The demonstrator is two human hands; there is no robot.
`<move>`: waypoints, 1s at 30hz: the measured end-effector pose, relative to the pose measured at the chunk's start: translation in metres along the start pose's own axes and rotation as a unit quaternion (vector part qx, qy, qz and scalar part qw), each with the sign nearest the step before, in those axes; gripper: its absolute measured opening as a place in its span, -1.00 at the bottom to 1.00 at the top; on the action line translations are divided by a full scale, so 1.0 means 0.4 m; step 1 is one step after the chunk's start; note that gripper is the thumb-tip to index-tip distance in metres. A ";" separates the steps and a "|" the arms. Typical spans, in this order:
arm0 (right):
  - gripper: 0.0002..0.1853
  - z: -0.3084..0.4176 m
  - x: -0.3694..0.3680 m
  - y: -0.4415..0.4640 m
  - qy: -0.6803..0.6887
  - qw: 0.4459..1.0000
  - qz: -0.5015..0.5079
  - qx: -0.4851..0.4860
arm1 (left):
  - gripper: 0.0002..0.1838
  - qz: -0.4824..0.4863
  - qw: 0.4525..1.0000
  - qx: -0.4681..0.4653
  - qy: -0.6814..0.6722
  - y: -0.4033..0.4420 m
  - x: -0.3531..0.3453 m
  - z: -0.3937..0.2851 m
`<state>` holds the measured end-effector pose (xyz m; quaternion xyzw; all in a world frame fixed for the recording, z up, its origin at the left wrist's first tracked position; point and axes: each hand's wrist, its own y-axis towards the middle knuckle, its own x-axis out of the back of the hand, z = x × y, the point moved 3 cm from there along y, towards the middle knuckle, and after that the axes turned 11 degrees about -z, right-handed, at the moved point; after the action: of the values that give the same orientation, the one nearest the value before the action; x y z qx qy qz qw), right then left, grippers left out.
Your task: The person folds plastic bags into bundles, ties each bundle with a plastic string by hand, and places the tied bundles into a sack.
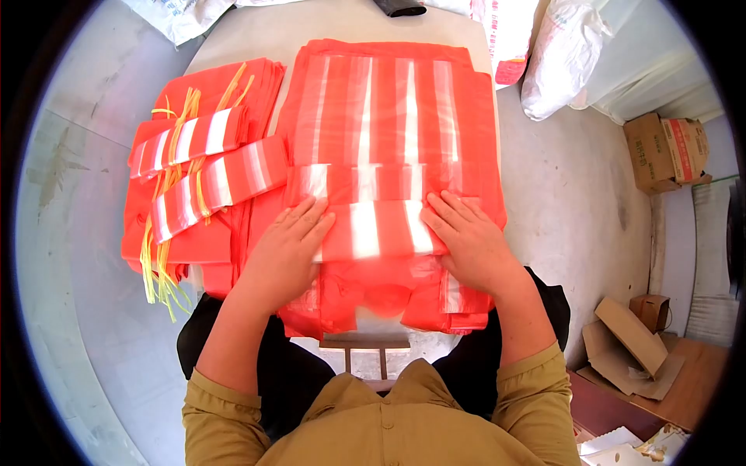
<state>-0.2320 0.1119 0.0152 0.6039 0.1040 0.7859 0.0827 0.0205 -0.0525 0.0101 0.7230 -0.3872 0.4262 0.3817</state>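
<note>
Sleeves point(532, 388) of a mustard-brown shirt lie nearest, with bare forearms reaching forward over the near edge of a wide stack of red bags point(451, 116) striped in white. The left hand point(287, 252) and right hand point(474, 245) rest palm down, fingers nearly straight and spread only slightly; neither is seen pinching anything, and I cannot tell what the thumbs do. Across the near part of the stack runs a folded striped band point(392, 229), lying between the hands, its left and right ends under their fingers. Left of the stack, two narrow folded bundles point(233, 179) and yellow ties point(167, 186) lie on another red pile point(256, 89). Beyond, the pale tabletop point(233, 46) extends farther, with a white sack point(563, 58) at far right.
</note>
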 end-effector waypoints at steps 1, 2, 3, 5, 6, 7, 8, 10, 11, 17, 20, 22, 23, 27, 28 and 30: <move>-0.26 -0.001 0.003 -0.001 0.002 1.000 -0.001 -0.001 | -0.23 0.003 1.000 0.007 -0.013 0.001 0.003 0.002; -0.28 -0.003 0.010 0.000 0.011 1.000 0.012 -0.022 | -0.24 0.005 1.000 0.013 -0.027 0.002 0.008 0.003; -0.29 -0.003 0.023 0.002 0.020 0.999 0.026 -0.043 | -0.26 0.008 0.999 0.020 -0.040 0.003 0.015 0.004; -0.34 -0.009 0.039 0.003 0.038 0.997 0.025 -0.070 | -0.34 0.002 0.996 0.047 -0.074 0.004 0.032 0.010; -0.39 -0.014 0.046 0.002 0.046 0.996 0.011 -0.076 | -0.38 0.000 0.994 0.060 -0.091 0.004 0.042 0.013; -0.43 -0.020 0.054 0.001 0.055 0.995 -0.004 -0.082 | -0.43 0.006 0.993 0.057 -0.104 0.005 0.052 0.016; -0.49 -0.026 0.065 0.001 0.085 0.991 0.016 -0.106 | -0.48 0.011 0.992 0.055 -0.117 0.006 0.065 0.020; -0.59 -0.028 0.105 0.011 0.144 0.976 0.054 -0.153 | -0.55 0.040 0.976 0.122 -0.176 0.000 0.083 0.035; -0.62 -0.024 0.129 0.021 0.144 0.966 0.090 -0.197 | -0.58 0.062 0.955 0.190 -0.220 -0.006 0.088 0.047; -0.68 -0.055 0.137 0.031 0.084 0.955 -0.022 -0.284 | -0.58 -0.152 0.903 0.312 -0.253 0.008 0.047 0.086; -0.60 -0.064 0.096 0.033 -0.015 0.978 -0.151 -0.144 | -0.53 -0.242 0.954 0.151 -0.095 0.041 0.059 0.030; -0.53 -0.038 0.065 0.044 0.028 0.987 -0.123 -0.096 | -0.49 -0.209 0.975 0.043 -0.063 0.054 0.040 -0.011; -0.50 -0.014 0.048 0.051 0.037 0.992 -0.108 -0.055 | -0.50 -0.181 0.982 0.008 -0.053 0.059 0.021 -0.035; -0.43 0.092 -0.035 0.083 0.061 0.994 -0.087 0.036 | -0.49 -0.106 0.991 -0.080 0.023 0.071 -0.073 -0.091; -0.43 0.097 -0.051 0.080 0.063 0.993 -0.093 0.040 | -0.47 -0.098 0.990 -0.090 0.052 0.071 -0.090 -0.095; -0.40 0.086 -0.063 0.079 0.050 0.994 -0.089 0.041 | -0.47 -0.094 0.990 -0.083 0.069 0.075 -0.094 -0.097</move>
<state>-0.1925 0.0770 0.0088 0.5548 0.1939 0.7999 0.1219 -0.0310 -0.0218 -0.0042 0.6907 -0.3244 0.4035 0.5048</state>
